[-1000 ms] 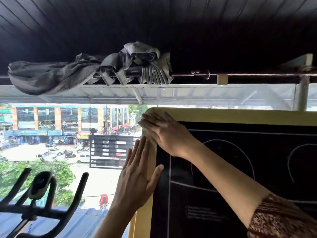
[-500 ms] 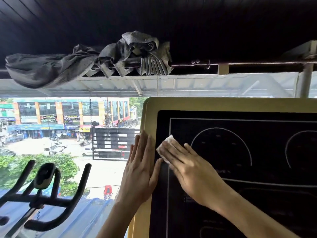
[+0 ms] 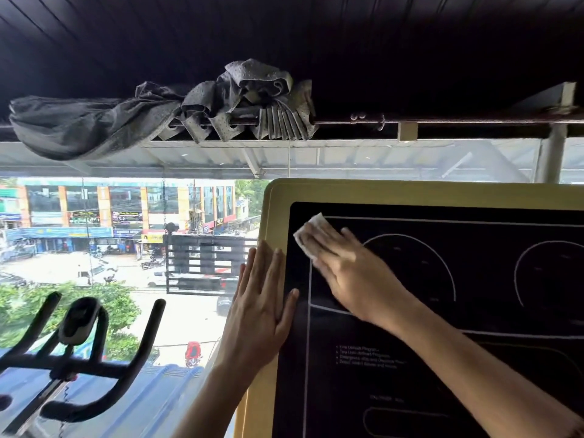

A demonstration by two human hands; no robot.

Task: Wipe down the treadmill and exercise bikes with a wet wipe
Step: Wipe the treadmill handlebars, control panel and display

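Observation:
The treadmill console (image 3: 474, 311) fills the right half of the head view: a black panel with white outlines inside a yellow frame (image 3: 271, 216). My right hand (image 3: 347, 270) lies flat on the panel near its upper left corner and presses a white wet wipe (image 3: 311, 232) against it; the wipe shows past my fingertips. My left hand (image 3: 262, 308) rests flat with straight fingers on the frame's left edge, thumb on the black panel. An exercise bike's black handlebars (image 3: 72, 352) stand at the lower left.
A large window behind the machines looks onto a street with buildings and trees. A grey curtain (image 3: 158, 115) is bunched on a rod (image 3: 442, 121) under the dark ceiling. A metal post (image 3: 556, 140) stands at the upper right.
My right hand with the wipe went from the frame's top left corner down onto the black panel, then back up toward the panel's upper left. My left hand stayed on the left edge.

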